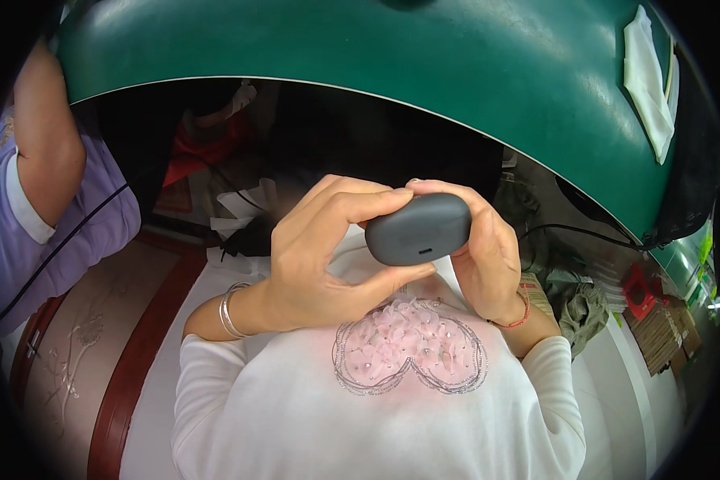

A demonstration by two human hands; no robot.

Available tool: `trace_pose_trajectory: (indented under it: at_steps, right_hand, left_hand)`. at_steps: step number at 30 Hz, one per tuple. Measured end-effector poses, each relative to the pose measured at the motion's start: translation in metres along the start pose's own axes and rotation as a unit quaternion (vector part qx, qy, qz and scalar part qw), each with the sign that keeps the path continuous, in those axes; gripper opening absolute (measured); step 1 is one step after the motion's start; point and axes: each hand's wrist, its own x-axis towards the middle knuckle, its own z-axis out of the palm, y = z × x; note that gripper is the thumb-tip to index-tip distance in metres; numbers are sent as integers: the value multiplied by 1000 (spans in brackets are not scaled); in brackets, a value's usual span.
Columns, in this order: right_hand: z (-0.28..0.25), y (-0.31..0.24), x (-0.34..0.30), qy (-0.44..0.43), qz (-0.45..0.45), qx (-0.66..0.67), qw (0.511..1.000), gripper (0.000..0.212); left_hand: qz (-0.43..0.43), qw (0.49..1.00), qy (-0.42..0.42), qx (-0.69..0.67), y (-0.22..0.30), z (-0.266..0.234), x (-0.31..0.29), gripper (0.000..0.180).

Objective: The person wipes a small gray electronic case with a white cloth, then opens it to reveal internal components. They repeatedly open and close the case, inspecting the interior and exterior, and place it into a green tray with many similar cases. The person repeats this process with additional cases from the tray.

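A dark grey, rounded earbud charging case (418, 228) with a small slot in its lower side is held up in front of my chest. My left hand (316, 248) grips it from the left, with the thumb below and the fingers along its top edge. Curled around the right end of the case is my right hand (488, 252), its fingertips meeting the top edge near the left fingers. Both hands touch the case, which looks closed. The far side of the case is hidden.
Ahead is the edge of a green tabletop (424, 56), with a white cloth (650, 84) at its far right. A person in a lavender shirt (96, 208) is close on the left. Cardboard (656, 336) and a dark cable (576, 230) lie to the right.
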Motion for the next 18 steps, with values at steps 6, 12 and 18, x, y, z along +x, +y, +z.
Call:
trace_pose_trajectory:
  at_steps: [6, 12, 18]
  right_hand:
    - [3, -5, 2, 31, 6, -41, 999, 43]
    - [-6, 2, 3, 23, -79, -199, 977, 42]
    - [-15, 7, 9, -11, -250, -364, 897, 53]
  left_hand:
    - [56, 996, 48, 57, -7, 11, 4, 53]
    - [6, 1000, -13, 23, 0, -1, 7, 47]
    - [158, 978, -6, 135, -5, -10, -5, 31]
